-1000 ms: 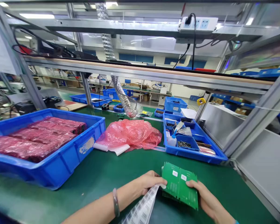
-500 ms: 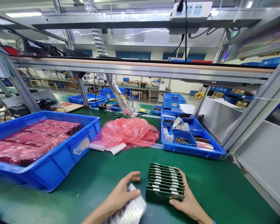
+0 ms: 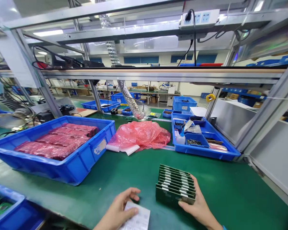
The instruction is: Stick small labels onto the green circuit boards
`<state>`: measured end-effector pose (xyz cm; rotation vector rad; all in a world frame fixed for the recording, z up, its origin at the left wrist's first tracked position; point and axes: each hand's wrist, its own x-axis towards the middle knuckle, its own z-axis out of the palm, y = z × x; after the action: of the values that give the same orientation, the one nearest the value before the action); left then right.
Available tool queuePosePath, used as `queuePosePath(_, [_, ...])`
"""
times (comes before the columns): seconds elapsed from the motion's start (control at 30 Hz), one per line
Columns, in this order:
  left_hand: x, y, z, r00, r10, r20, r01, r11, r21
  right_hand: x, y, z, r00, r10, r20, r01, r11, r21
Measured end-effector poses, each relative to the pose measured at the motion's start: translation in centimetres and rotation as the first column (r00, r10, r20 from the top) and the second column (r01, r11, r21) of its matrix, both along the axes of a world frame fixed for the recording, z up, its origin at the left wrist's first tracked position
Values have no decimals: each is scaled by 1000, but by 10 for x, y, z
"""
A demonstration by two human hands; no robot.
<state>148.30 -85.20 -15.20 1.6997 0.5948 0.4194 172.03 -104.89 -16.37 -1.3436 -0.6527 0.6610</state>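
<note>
A row of upright green circuit boards (image 3: pixel 175 187) with white parts along them stands on the green table (image 3: pixel 134 169). My right hand (image 3: pixel 198 204) grips the boards at their right side, thumb at the front and fingers behind. To the left, apart from the boards, my left hand (image 3: pixel 123 206) holds a white sheet (image 3: pixel 139 218) under its thumb, the other fingers curved above it. The sheet's lower part runs out of view. Pink bubble wrap (image 3: pixel 144 135) lies crumpled further back, with a white strip along its front edge.
A big blue bin (image 3: pixel 86 164) at the left holds pink-wrapped packs (image 3: pixel 60 140). Another blue bin (image 3: pixel 12 204) with green boards sits at the lower left. A blue tray (image 3: pixel 206 153) with small parts and a bottle (image 3: pixel 181 138) stands at the back right, below a metal frame (image 3: pixel 158 75).
The view has swung left, bringing the lower-left bin into sight. In my left hand the white sheet now lies flatter, and its patterned side no longer shows. My right hand keeps hold of the boards.
</note>
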Motion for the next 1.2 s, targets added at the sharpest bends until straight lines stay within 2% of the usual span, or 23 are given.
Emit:
queuePosePath(0.07, [-8,5,6,997,-49,-60,57,989,137,-14,1,-2,999,-4,46,4,1000,16])
queuePosePath(0.13, [-4,9,14,991,-125,-50,133,967,219,-28,8,-1,992,-3,124,0,1000,28])
queuePosePath(0.2, [11,11,19,973,-229,41,213,949,231,-40,20,2,981,12,193,-22,998,50])
queuePosePath(0.27, [31,13,19,937,-296,183,267,949,169,-45,35,4,973,55,226,-72,995,71])
queuePosePath(0.33, [47,15,13,914,-283,292,279,959,55,-44,47,2,965,121,234,-139,988,60])
queuePosePath(0.4, [56,18,5,923,-227,312,245,969,-17,-37,54,-3,948,199,250,-207,978,4])
queuePosePath(0.5, [59,23,-5,934,-208,289,219,976,-5,-25,55,-14,908,266,323,-249,964,-94])
queuePosePath(0.57, [59,25,-10,913,-264,313,280,960,-8,-23,54,-20,907,225,356,-200,974,-107])
queuePosePath(0.67, [62,25,-16,875,-315,369,344,939,-15,-28,57,-24,938,148,314,-126,988,-90])
queuePosePath(0.8, [66,29,-22,916,-274,293,270,961,56,-36,59,-19,968,202,151,-187,977,-104])
queuePosePath(0.87, [65,32,-22,945,-233,230,222,972,73,-36,58,-14,971,198,134,-184,977,-108])
queuePosePath(0.97, [64,39,-20,948,-256,188,247,966,72,-33,58,-11,969,198,149,-186,978,-94])
queuePosePath(1.07, [65,44,-15,940,-305,154,285,948,138,-30,59,-11,969,199,146,-192,980,-57])
queuePosePath(1.13, [67,44,-5,937,-299,180,258,941,218,-29,60,-9,965,195,174,-193,981,-28])
queuePosePath(1.2, [69,42,11,917,-302,260,224,930,290,-30,62,-1,962,183,202,-189,982,11])
